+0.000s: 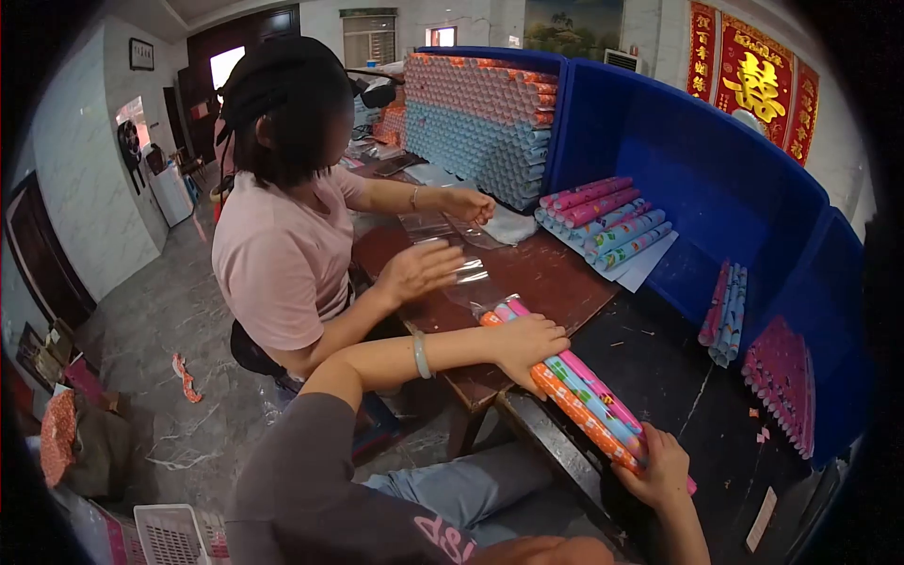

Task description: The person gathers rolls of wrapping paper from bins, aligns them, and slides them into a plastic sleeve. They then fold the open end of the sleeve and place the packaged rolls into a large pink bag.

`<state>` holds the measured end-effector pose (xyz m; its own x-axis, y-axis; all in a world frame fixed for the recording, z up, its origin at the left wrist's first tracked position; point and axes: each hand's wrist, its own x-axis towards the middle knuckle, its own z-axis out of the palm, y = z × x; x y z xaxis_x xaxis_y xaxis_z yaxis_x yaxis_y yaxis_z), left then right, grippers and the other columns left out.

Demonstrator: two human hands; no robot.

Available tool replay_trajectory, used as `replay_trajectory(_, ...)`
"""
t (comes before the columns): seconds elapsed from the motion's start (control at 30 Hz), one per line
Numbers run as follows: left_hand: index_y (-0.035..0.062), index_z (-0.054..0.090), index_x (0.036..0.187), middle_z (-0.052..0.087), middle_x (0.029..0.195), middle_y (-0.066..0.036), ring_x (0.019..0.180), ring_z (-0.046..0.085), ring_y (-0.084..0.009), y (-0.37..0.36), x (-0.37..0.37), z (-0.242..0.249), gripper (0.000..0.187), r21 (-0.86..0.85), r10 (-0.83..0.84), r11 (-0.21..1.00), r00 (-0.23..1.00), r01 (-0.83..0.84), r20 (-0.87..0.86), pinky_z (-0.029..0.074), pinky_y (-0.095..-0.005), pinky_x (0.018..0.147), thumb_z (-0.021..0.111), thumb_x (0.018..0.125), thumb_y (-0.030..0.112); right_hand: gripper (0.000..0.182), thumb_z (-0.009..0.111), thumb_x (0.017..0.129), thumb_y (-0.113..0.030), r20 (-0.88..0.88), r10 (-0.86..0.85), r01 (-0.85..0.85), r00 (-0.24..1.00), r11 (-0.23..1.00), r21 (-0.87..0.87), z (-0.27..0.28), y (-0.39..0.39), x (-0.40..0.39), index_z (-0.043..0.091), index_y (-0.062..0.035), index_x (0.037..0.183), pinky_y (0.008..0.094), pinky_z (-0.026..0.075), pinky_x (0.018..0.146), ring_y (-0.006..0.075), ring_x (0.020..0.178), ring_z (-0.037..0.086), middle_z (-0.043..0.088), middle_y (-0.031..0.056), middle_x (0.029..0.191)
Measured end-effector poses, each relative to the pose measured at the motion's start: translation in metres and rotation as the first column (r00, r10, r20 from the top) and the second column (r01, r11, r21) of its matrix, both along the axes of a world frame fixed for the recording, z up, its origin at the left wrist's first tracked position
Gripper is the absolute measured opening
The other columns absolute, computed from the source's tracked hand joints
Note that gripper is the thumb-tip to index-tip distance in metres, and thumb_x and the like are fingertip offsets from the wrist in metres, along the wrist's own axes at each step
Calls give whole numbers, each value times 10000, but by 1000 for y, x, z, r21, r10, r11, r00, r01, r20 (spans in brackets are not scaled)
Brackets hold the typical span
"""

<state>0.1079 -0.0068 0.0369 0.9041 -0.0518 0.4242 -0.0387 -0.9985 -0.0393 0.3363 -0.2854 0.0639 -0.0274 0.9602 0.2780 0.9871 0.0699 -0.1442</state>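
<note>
My left hand (532,347), with a pale bangle at the wrist, closes over the far part of a bundle of patterned paper rolls. My right hand (656,463) grips the same bundle near its close end. Side by side in it lie an orange roll (576,411) with white flowers, a light blue roll (595,407) and a pink roll (603,391). The bundle slants across the table edge. Clear plastic film (482,303) shows around its far end. My palms and some fingertips are hidden.
A co-worker sits at the left, one hand (424,271) close to the bundle's far end, near clear film. Behind stands a tall stack of rolls (476,132). Blue panels (659,132) border the black tabletop (659,348), where more rolls (612,226) and a pink pile (782,386) rest.
</note>
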Motion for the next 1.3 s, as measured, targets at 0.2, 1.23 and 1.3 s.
replay_trajectory(0.2, -38, 480, 1225, 527, 1144, -207, 1040, 509, -322, -57, 45, -7, 976, -89, -53, 995, 997, 47, -61, 381, -381, 838, 608, 648, 740, 686, 768, 618, -304, -21, -100, 99, 995, 995, -23, -6, -55, 12, 518, 37, 1158, 432, 475, 729, 356, 847, 583, 597, 193, 935)
replay_trajectory(1.23, -41, 508, 1088, 553, 1003, -181, 956, 536, -335, -50, 75, -3, 731, -204, -262, 951, 957, 233, -124, 424, -408, 835, 768, 611, 449, 703, 779, 605, -342, 30, -69, 70, 997, 997, -23, -6, -55, 36, 536, 21, 1156, 415, 479, 763, 332, 904, 592, 612, 169, 1019)
replay_trajectory(1.3, -33, 515, 1048, 548, 963, -167, 929, 540, -332, -77, 87, -5, 647, -215, -325, 927, 944, 308, -49, 435, -398, 795, 744, 638, 414, 687, 779, 609, -333, 11, -70, 70, 998, 998, -6, -7, -36, 17, 540, 22, 1147, 421, 479, 763, 335, 904, 592, 612, 170, 1014)
